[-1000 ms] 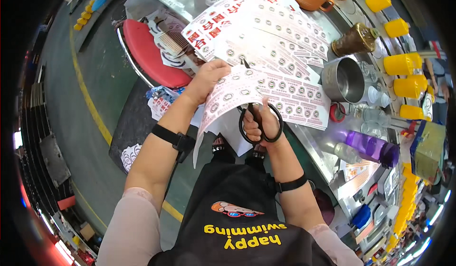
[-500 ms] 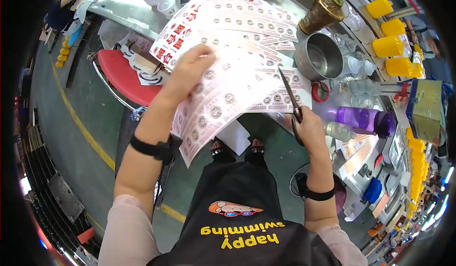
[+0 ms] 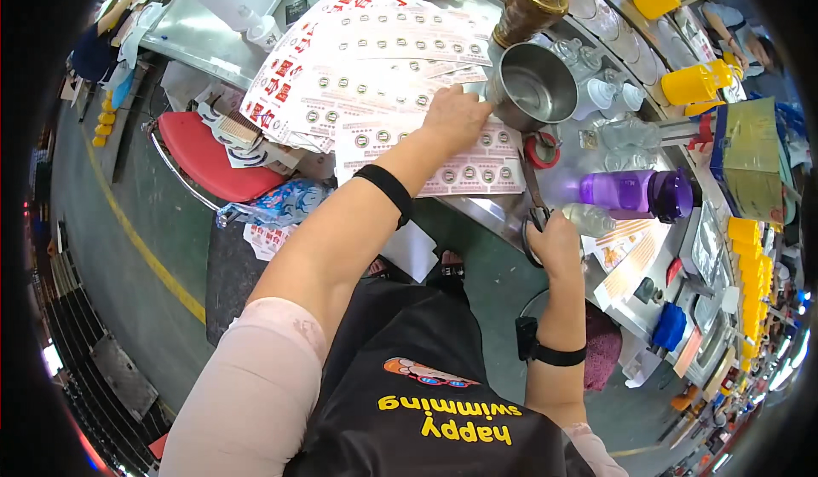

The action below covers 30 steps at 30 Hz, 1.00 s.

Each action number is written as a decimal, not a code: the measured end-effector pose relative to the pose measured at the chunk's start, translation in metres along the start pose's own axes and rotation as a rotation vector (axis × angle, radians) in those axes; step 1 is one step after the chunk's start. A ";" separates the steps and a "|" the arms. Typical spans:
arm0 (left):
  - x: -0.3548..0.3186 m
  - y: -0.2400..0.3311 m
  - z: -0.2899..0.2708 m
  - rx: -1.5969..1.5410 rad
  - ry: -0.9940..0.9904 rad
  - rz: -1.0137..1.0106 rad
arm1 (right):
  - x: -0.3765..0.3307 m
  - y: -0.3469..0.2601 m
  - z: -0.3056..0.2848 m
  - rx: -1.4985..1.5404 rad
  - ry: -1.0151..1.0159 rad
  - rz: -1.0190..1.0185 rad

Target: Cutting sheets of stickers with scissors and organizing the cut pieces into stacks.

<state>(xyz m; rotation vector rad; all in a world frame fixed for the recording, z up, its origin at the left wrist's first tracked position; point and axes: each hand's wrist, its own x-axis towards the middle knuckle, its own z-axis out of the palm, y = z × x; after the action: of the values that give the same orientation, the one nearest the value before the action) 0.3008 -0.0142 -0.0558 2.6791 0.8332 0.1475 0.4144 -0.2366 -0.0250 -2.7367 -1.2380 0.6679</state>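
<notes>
- Head view: your left hand (image 3: 458, 121), no longer lifting paper, is covering a printed sheet (image 3: 479, 159) on the table (image 3: 200, 44); its finger grip isn't showing.
- Your right hand (image 3: 558, 242) is wrapping the scissors (image 3: 538, 216); cutting seems to be pausing.

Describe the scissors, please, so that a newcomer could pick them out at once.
Start at the metal table, then find the purple bottle towards the picture's right. Left of it, the right hand holds the scissors. Slim-bladed and black-handled, they stand apart from the nearby clear bottle.
</notes>
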 end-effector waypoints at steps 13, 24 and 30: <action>-0.201 -0.042 0.010 -1.390 0.664 -1.181 | -0.026 0.011 0.008 0.297 0.118 0.008; -0.181 -0.039 -0.003 -1.732 0.362 -1.018 | -0.031 0.002 0.006 0.082 0.109 -0.051; -0.190 -0.058 -0.058 -1.505 0.470 -0.801 | -0.018 -0.065 -0.038 0.283 0.053 -0.456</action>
<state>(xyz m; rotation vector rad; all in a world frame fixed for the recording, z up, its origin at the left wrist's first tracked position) 0.1019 -0.0612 -0.0213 0.8395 1.1543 0.8091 0.3739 -0.2008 0.0307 -2.1288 -1.5438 0.6505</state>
